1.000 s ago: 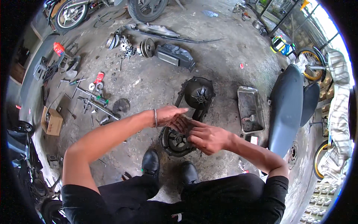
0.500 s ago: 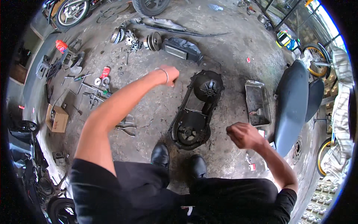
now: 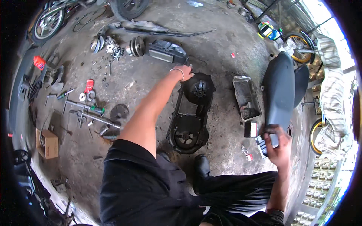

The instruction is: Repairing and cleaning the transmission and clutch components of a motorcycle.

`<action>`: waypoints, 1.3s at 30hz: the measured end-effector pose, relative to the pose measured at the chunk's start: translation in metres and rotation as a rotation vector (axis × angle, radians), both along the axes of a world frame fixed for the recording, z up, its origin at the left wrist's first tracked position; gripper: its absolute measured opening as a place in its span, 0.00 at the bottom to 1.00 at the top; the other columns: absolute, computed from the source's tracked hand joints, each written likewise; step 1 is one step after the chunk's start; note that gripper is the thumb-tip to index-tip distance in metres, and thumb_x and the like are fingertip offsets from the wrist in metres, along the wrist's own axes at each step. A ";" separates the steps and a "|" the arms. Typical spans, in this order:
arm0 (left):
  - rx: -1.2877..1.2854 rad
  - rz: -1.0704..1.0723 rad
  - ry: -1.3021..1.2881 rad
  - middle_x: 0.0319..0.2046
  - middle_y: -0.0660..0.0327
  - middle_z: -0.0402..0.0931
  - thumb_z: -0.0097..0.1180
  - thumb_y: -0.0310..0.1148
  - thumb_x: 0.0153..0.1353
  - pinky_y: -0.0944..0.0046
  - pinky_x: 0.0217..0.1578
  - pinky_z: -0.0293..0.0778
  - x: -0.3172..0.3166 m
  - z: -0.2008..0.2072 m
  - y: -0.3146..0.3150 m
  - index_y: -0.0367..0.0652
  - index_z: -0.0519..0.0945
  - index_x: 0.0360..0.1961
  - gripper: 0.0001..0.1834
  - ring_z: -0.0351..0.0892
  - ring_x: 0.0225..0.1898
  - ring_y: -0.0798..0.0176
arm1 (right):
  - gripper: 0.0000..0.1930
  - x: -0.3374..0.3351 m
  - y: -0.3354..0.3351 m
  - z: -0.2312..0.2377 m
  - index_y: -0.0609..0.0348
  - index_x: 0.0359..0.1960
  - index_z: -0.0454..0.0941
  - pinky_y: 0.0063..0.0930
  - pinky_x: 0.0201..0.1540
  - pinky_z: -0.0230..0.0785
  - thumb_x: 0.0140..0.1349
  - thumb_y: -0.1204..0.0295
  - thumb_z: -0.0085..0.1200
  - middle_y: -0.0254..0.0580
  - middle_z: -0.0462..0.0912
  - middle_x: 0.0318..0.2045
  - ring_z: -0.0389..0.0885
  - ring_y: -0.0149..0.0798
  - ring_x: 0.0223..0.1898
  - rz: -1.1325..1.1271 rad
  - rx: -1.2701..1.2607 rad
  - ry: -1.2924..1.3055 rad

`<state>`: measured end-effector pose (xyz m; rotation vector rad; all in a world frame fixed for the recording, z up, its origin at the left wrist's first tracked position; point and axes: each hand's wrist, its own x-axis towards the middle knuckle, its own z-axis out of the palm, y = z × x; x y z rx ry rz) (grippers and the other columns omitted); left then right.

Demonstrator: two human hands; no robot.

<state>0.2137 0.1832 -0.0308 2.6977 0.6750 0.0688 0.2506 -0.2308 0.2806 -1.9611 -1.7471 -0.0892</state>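
We see the dark casing [image 3: 189, 121] lying on the concrete floor [image 3: 224, 124], a strip of it parting the casing's right edge from the metal tray [image 3: 243, 89]. Our left hand [image 3: 184, 72] reaches its far rim, grip and contact unclear; our right hand [image 3: 278, 146] bends its fingers by the seat [image 3: 279, 86], and we cannot tell what it holds.

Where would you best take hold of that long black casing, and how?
I'd take the casing by its rim at both ends, from above: it lies flat on the floor, hollow side up, rim exposed, and a long shape should balance better that way.
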 end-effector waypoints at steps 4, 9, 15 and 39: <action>-0.085 -0.053 0.105 0.42 0.48 0.82 0.48 0.52 0.63 0.47 0.45 0.74 0.007 0.012 -0.005 0.39 0.83 0.41 0.25 0.80 0.42 0.41 | 0.08 -0.005 -0.004 -0.005 0.62 0.36 0.76 0.27 0.29 0.68 0.53 0.83 0.54 0.40 0.81 0.28 0.76 0.39 0.22 -0.136 -0.175 0.172; -0.033 -0.036 0.164 0.40 0.49 0.82 0.47 0.52 0.64 0.46 0.43 0.75 0.012 -0.001 -0.001 0.40 0.83 0.40 0.25 0.81 0.40 0.42 | 0.09 -0.011 -0.004 -0.011 0.63 0.34 0.75 0.27 0.27 0.68 0.50 0.84 0.54 0.39 0.82 0.25 0.76 0.38 0.21 -0.127 -0.248 0.231; -0.107 -0.008 0.076 0.43 0.57 0.83 0.44 0.49 0.67 0.50 0.44 0.76 -0.006 0.018 -0.015 0.50 0.81 0.49 0.21 0.81 0.41 0.47 | 0.07 -0.011 0.010 -0.013 0.63 0.32 0.74 0.26 0.29 0.68 0.52 0.84 0.52 0.39 0.80 0.24 0.75 0.38 0.21 -0.136 -0.273 0.341; -0.235 -0.109 0.005 0.47 0.50 0.80 0.45 0.48 0.65 0.48 0.48 0.73 0.021 -0.026 0.015 0.42 0.79 0.49 0.23 0.78 0.47 0.41 | 0.10 -0.044 -0.018 0.000 0.64 0.35 0.74 0.27 0.29 0.68 0.51 0.86 0.55 0.41 0.80 0.25 0.76 0.39 0.22 -0.235 -0.297 0.242</action>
